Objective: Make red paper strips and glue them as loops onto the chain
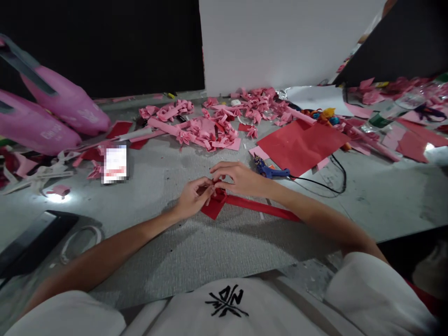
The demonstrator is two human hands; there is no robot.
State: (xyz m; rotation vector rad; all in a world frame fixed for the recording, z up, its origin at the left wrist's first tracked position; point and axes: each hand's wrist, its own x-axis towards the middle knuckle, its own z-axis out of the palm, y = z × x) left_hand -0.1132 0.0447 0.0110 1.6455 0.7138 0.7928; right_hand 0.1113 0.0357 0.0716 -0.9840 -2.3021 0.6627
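My left hand and my right hand meet over the middle of the table. Between their fingertips is a small folded piece of red paper, partly hidden by the fingers. Both hands are closed on it in a pinch. Under them lies a flat red paper square. A long red paper strip runs from beneath my hands to the right, passing under my right forearm. Just beyond the right wrist rests a blue glue gun with a black cord.
Pink folded paper pieces are heaped along the back. A large red sheet lies behind the glue gun. Pink bottles stand at the left, near white strips and a black box-like object. A clear bottle lies at right.
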